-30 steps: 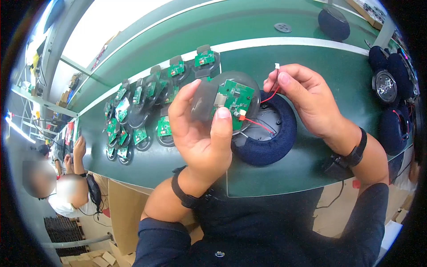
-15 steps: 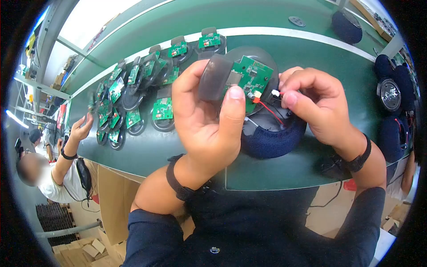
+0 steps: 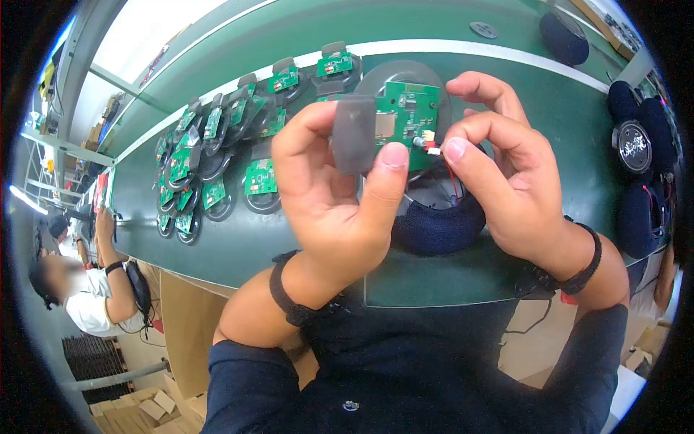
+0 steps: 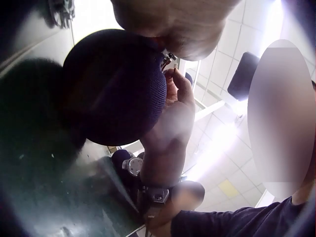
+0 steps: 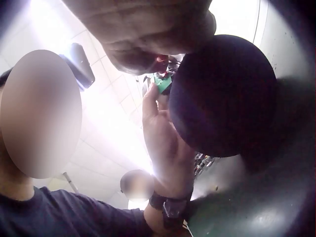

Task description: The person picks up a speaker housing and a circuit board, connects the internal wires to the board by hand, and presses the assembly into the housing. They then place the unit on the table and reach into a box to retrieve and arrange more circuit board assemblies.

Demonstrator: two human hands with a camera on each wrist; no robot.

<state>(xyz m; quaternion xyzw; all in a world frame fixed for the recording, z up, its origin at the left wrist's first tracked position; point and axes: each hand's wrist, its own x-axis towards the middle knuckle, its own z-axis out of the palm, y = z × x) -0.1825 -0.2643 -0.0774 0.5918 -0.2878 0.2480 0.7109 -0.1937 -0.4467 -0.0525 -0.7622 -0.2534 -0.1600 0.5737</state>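
In the head view my left hand (image 3: pixel 340 195) grips a round dark cover by its grey tab (image 3: pixel 354 136), with the thumb at the edge of its green circuit board (image 3: pixel 412 116). My right hand (image 3: pixel 513 173) pinches a small white plug (image 3: pixel 434 151) between thumb and forefinger, close beside the board's connectors (image 3: pixel 428 136); whether they touch I cannot tell. Below the board lies a dark blue fabric-covered round housing (image 3: pixel 437 230), with a red wire (image 3: pixel 453 181) above it. Both wrist views show the housing (image 4: pixel 116 89), (image 5: pixel 224 96) from the side.
Several covers with green boards (image 3: pixel 214 192) lie at the left of the green table (image 3: pixel 434 282). Dark blue housings (image 3: pixel 637 217) stand at the right edge, another (image 3: pixel 564 38) at the back near a grey disc (image 3: pixel 483 30). A person (image 3: pixel 94 300) sits at far left.
My right hand has brought the white plug left and down to the board's connectors. My left hand has turned the cover so its grey tab faces the camera.
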